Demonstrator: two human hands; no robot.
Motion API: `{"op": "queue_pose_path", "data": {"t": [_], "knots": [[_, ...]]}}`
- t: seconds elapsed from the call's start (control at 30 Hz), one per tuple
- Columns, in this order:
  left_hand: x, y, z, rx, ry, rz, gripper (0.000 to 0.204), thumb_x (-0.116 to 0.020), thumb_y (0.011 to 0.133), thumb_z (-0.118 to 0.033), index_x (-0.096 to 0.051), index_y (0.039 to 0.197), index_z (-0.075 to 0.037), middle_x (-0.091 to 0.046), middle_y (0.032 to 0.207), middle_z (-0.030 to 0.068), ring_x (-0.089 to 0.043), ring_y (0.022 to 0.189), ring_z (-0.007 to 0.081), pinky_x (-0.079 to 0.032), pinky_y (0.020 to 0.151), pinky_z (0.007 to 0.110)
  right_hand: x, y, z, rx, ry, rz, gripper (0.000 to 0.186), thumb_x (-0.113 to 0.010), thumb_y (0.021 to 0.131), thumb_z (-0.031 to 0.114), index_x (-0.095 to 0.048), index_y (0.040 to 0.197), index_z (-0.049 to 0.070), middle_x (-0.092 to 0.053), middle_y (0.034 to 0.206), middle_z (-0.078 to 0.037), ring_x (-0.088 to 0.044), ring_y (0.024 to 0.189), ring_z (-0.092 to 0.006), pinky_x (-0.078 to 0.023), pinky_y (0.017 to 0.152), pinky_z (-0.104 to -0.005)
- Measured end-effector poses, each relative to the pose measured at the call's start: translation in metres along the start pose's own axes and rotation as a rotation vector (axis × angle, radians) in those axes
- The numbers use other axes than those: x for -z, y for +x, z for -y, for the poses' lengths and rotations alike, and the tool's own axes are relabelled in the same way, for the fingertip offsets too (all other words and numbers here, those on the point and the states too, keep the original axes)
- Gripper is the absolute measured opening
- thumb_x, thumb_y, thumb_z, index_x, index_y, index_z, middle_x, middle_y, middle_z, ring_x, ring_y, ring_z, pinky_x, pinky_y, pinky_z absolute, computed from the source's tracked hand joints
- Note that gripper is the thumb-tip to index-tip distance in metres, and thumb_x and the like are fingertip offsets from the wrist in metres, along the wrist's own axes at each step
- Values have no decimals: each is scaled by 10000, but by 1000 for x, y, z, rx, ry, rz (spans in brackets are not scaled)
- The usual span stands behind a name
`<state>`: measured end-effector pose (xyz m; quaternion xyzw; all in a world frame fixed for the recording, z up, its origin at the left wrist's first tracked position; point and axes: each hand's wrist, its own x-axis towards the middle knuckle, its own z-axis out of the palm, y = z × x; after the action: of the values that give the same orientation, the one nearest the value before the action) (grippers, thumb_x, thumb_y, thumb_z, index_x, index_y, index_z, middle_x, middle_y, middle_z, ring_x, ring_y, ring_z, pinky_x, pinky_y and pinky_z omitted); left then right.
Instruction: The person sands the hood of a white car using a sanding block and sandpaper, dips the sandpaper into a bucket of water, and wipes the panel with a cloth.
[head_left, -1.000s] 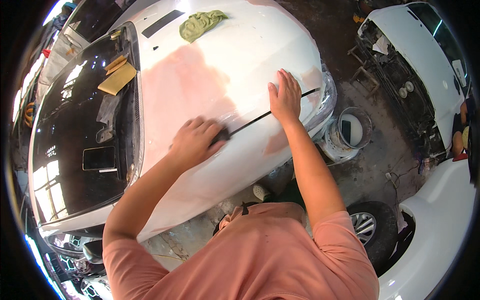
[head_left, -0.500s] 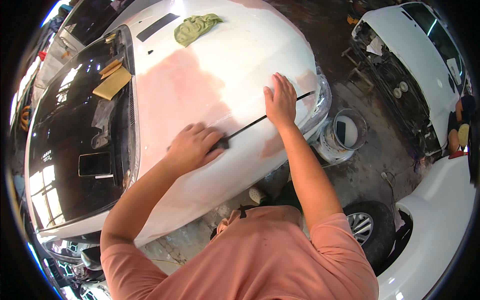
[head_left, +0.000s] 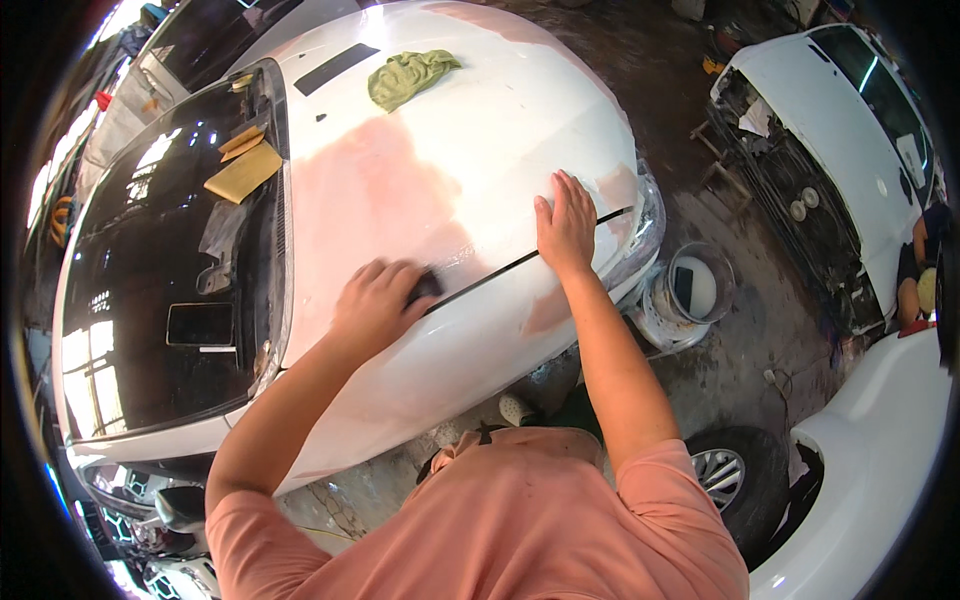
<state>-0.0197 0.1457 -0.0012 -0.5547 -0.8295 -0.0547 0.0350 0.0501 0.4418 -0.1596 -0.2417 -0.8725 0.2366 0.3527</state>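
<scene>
My left hand (head_left: 375,300) is closed around a dark sanding block (head_left: 424,288), blurred a little by motion. It presses the block to the white car hood (head_left: 500,130), just inside the dark gap between hood and fender (head_left: 430,375). Under and beside this hand lies a patch of pinkish filler (head_left: 370,190), with a wet sheen near the block. Farther right, my right hand (head_left: 567,225) rests flat on the hood beside the same gap, fingers stretched out and holding nothing.
A green cloth (head_left: 412,78) and a dark flat strip (head_left: 336,70) lie on the hood. Yellowish sheets (head_left: 245,172) and a phone (head_left: 200,324) sit by the windshield. To the right stand a bucket (head_left: 700,285), a wheel (head_left: 725,480) and another white car (head_left: 840,120).
The view has shifted, so the car appears lower and farther right. My left hand has slid the block slightly toward the windshield, off the gap. My right hand keeps its place on the hood.
</scene>
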Motion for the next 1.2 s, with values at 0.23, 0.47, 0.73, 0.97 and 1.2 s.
{"op": "queue_pose_path", "data": {"t": [0.23, 0.47, 0.73, 0.97, 1.2], "knots": [[-20, 56, -9, 96, 79, -50, 377, -737, 939, -362, -672, 1142, -51, -725, 1102, 119, -664, 1058, 331, -555, 928, 448, -3, -1, 12, 9, 18, 11, 530, -563, 1051, 304, -535, 1463, -28, -540, 1552, -203, -451, 1472, -387, -294, 1256, -512], [-4, -3, -1, 87, 27, -49, 405, -766, 922, -339, -671, 1188, -49, -728, 1146, 101, -665, 1075, 319, -551, 943, 446, 1, -1, 3, -7, -2, 5, 525, -561, 1054, 301, -534, 1464, -26, -542, 1547, -207, -453, 1467, -396, -293, 1255, -515], [-37, 91, -11, 86, 66, -87, 365, -735, 942, -341, -651, 1138, -46, -721, 1117, 115, -666, 1071, 334, -551, 937, 459, -5, -3, 11, 7, 25, 8, 520, -559, 1059, 308, -534, 1470, -10, -542, 1553, -193, -444, 1480, -389, -292, 1257, -515], [-13, 7, -8, 115, 84, -72, 378, -746, 939, -343, -671, 1200, -81, -713, 1177, 86, -666, 1054, 319, -546, 950, 447, -1, -2, 2, -23, -8, -3, 524, -560, 1059, 316, -535, 1468, -11, -546, 1550, -192, -453, 1473, -388, -296, 1256, -514], [-36, 93, -14, 116, 83, -96, 397, -739, 945, -369, -666, 1171, -51, -715, 1161, 119, -661, 1075, 345, -553, 936, 475, -4, -3, 12, 6, 2, 12, 536, -557, 1057, 320, -535, 1472, -19, -544, 1553, -194, -462, 1467, -389, -297, 1256, -517]]}}
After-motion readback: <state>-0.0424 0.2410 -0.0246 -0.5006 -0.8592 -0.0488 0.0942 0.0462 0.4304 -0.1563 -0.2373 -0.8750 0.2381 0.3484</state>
